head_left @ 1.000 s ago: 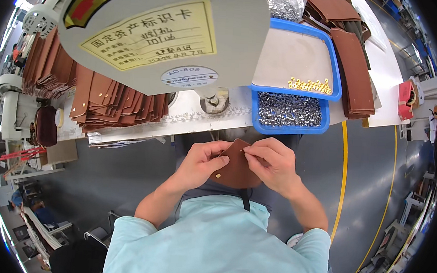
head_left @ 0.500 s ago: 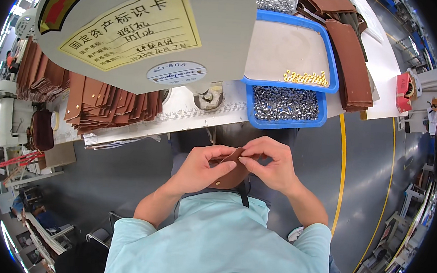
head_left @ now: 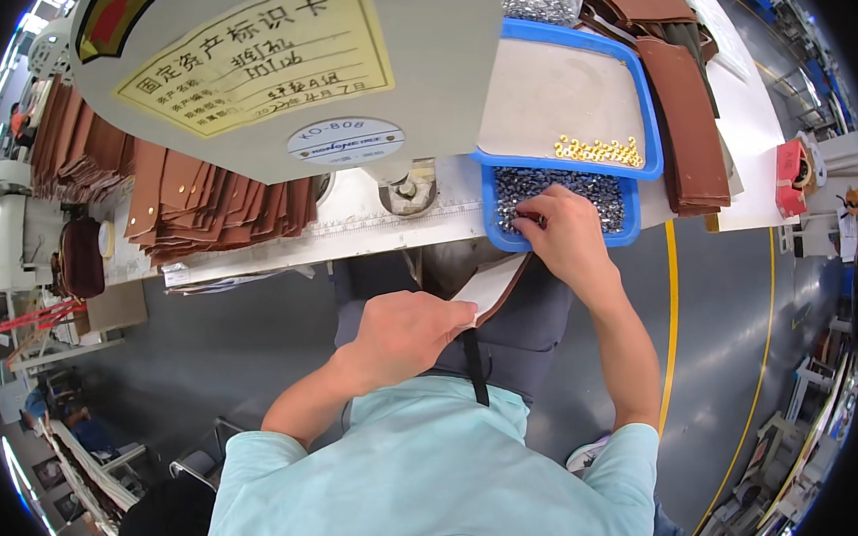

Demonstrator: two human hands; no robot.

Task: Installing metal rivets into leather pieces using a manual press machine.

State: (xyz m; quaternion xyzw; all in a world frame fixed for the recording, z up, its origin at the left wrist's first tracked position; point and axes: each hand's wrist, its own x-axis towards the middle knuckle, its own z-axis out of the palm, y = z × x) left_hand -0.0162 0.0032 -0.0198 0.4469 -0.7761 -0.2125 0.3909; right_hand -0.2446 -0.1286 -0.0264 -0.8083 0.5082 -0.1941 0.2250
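Observation:
My left hand (head_left: 404, 327) is closed over one end of a brown leather strip (head_left: 495, 288), its pale underside turned up, above my lap. Reaching forward, my right hand (head_left: 568, 239) is at the front of the lower blue tray (head_left: 633, 212). Its fingertips are pinched together over the small silver metal rivets (head_left: 606, 192) in that tray. Whether a rivet is between the fingers is too small to tell. Just behind, an upper blue tray (head_left: 652, 115) overlaps the lower one and holds gold-coloured rivet pieces (head_left: 601, 151) along its near edge.
A large off-white machine head (head_left: 440, 82) overhangs the worktable, above a round metal fitting (head_left: 409, 193). Stacked brown leather pieces (head_left: 222, 201) lie left, some with gold studs. More leather strips (head_left: 688, 127) lie right of the trays, near a red box (head_left: 793, 180).
My right hand has left the leather piece and moved forward and right to the silver rivets. The leather in my left hand has turned, now showing its pale side.

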